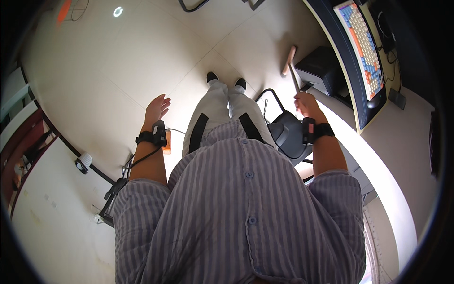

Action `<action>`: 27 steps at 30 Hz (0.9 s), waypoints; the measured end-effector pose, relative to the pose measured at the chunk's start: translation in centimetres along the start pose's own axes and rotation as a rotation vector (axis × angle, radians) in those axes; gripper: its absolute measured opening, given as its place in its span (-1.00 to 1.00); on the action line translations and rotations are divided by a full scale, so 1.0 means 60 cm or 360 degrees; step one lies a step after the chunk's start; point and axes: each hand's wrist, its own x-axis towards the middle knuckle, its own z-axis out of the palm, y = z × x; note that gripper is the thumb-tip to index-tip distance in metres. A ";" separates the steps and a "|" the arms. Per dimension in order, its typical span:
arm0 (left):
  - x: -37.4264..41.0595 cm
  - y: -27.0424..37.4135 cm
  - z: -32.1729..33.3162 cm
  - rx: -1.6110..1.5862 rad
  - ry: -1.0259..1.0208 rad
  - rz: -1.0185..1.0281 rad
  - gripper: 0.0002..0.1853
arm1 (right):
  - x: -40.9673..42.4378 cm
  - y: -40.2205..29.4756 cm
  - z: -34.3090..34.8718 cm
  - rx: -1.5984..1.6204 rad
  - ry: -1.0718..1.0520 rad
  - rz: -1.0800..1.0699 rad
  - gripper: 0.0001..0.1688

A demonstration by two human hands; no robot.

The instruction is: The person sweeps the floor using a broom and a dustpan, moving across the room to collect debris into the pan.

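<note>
My right hand (306,103) is closed around the handle of a long-handled brush or broom (293,75). Its pinkish head is low, near a black box-shaped case (321,69) by the desk; whether the head touches the floor I cannot tell. My left hand (157,108) hangs at my other side with nothing in it, its fingers somewhat apart. Each wrist bears a strapped black device, and a cable runs from the left one. Below and behind the left hand, an orange object (167,142) shows partly past my forearm.
A desk with a colourful keyboard (365,53) and a dark mouse (373,103) curves along the right. A black chair (289,136) stands beside my right leg. On the tiled floor at upper left lies a white ring (118,11). Black frame legs (194,6) show at the top.
</note>
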 end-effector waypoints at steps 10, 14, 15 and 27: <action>0.042 -0.032 -0.021 -0.0092 -0.0003 -0.0110 -0.54 | -0.091 -0.091 0.052 0.0225 -0.0451 0.0167 -0.91; 0.044 -0.012 -0.015 -0.0005 0.0013 -0.0034 -0.53 | -0.131 -0.094 0.065 0.0277 -0.0147 0.0010 -0.72; 0.040 -0.009 -0.014 -0.0007 0.0027 -0.0032 -0.52 | -0.129 -0.097 0.066 0.0286 -0.0052 -0.0005 -0.74; 0.003 -0.018 -0.007 -0.0231 0.0240 -0.0204 -0.54 | 0.237 -0.200 -0.041 0.0086 0.0057 0.0352 -0.77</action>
